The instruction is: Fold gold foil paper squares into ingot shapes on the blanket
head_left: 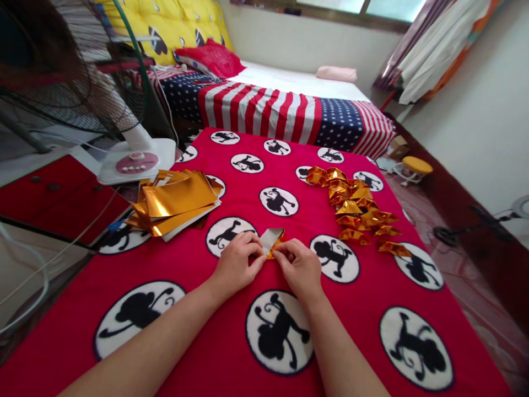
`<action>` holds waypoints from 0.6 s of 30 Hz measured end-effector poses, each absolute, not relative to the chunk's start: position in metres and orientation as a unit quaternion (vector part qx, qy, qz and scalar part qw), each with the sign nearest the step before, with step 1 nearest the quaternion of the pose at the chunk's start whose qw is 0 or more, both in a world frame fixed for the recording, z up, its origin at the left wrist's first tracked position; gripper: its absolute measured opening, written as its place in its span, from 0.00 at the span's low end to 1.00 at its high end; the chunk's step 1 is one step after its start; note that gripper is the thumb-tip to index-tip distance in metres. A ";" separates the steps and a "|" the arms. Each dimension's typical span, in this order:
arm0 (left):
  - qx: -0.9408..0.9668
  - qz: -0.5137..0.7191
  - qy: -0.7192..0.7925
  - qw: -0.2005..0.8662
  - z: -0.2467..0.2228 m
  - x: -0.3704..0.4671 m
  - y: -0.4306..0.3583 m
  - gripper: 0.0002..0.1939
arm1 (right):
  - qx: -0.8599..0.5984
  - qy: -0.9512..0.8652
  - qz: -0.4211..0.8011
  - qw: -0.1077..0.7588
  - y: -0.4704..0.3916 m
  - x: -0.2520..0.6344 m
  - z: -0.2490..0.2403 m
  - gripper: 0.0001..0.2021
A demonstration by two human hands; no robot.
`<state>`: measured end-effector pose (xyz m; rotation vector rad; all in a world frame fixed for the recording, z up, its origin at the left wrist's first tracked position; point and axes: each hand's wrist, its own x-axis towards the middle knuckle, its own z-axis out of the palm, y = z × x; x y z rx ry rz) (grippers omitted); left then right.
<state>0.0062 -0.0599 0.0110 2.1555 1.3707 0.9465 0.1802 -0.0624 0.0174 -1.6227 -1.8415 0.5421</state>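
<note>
Between my two hands, at the middle of the table, is a partly folded sheet of gold foil paper (271, 237), its pale grey back showing on top and a gold edge at the right. My left hand (242, 259) pinches its left side, thumb and fingers close together. On the lower right, my right hand (298, 266) grips the gold corner between thumb and fingertips. A loose stack of flat gold foil sheets (182, 196) lies to the left. Several folded gold foil pieces (351, 207) sit grouped to the right.
A red cloth (198, 342) with monkey prints in white circles covers the table. At left stands a fan (138, 149) near the table's edge. Behind the table is a bed (264, 110) with a striped and starred cover. A yellow stool (417, 164) stands on the floor at right.
</note>
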 end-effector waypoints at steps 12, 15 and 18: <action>0.766 0.337 0.514 0.187 0.012 0.011 -0.060 0.05 | -0.628 -0.698 0.180 0.293 -0.063 0.176 0.018 0.02; 0.772 0.333 0.508 0.186 0.012 0.011 -0.059 0.05 | -0.625 -0.701 0.175 0.296 -0.063 0.176 0.017 0.02; 0.777 0.330 0.501 0.190 0.011 0.011 -0.059 0.09 | -0.622 -0.706 0.168 0.293 -0.064 0.176 0.016 0.02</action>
